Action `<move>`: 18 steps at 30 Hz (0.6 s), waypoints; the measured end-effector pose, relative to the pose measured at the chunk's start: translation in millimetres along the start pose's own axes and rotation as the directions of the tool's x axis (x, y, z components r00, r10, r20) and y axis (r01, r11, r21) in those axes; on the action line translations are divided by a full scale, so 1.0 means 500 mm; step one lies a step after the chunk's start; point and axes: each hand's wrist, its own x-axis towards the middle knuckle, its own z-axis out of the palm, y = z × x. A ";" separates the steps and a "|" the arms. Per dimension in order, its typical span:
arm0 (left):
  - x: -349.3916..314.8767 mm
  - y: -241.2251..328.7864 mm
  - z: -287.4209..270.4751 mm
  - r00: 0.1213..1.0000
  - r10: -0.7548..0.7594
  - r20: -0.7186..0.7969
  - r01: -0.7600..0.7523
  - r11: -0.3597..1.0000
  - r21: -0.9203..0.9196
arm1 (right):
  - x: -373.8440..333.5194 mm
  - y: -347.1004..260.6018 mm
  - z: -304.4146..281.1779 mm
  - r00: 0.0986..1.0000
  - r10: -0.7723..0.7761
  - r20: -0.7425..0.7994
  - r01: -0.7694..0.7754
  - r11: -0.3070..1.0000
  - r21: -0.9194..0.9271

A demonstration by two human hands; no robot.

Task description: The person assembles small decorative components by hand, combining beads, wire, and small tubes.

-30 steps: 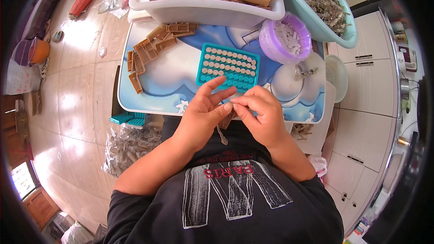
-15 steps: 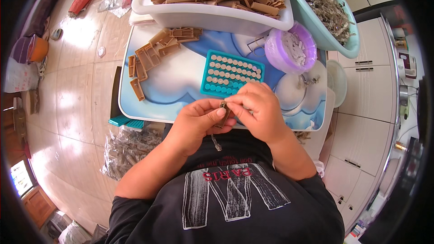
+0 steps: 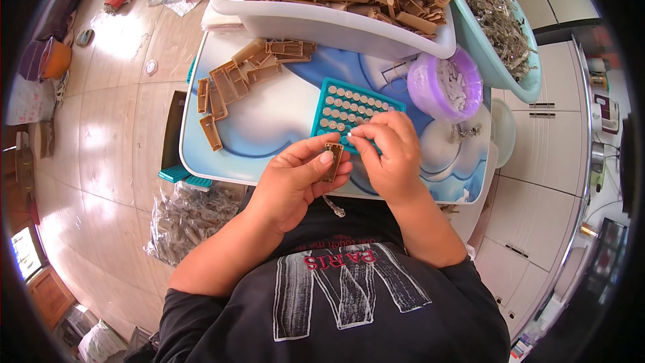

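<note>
My left hand (image 3: 299,171) grips a small brown plastic casing (image 3: 332,161) whose hollow side faces up, the thumb pressed on its edge. A thin bundle of wire (image 3: 334,206) dangles below that hand. Just to the right, my right hand (image 3: 390,154) is closed in a pinch on a small white piece (image 3: 349,135), apart from the casing. Beyond the fingers lies a teal tray (image 3: 324,97) with rows of round silvery button cells (image 3: 347,104); my right hand covers its near right part. Several brown casings (image 3: 228,85) lie in a curved line on the blue-and-white table (image 3: 269,117).
A white tub (image 3: 336,23) heaped with brown casings stands at the back. Right of it are a light-green basin (image 3: 531,81) of tangled wired parts and a purple-rimmed tub (image 3: 463,60) holding white pieces. A clear bag (image 3: 188,222) lies on the floor at the left.
My right hand has drawn back right from the casing and now shows a white piece between its fingertips. The casing has turned, showing more of its hollow side. The whole view has shifted slightly.
</note>
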 end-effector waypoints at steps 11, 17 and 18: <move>0.006 -0.011 -0.009 0.999 0.038 -0.007 -0.038 0.999 -0.014 | -0.008 -0.039 -0.004 0.998 -0.021 0.065 0.014 0.994 0.110; 0.007 -0.008 -0.001 0.998 0.045 -0.035 -0.045 0.999 -0.012 | 0.005 -0.024 -0.011 0.999 0.015 0.053 -0.023 0.986 0.167; 0.006 -0.007 0.001 0.998 0.045 -0.034 -0.046 0.999 -0.012 | 0.011 -0.018 -0.007 0.999 0.014 0.053 -0.023 0.986 0.166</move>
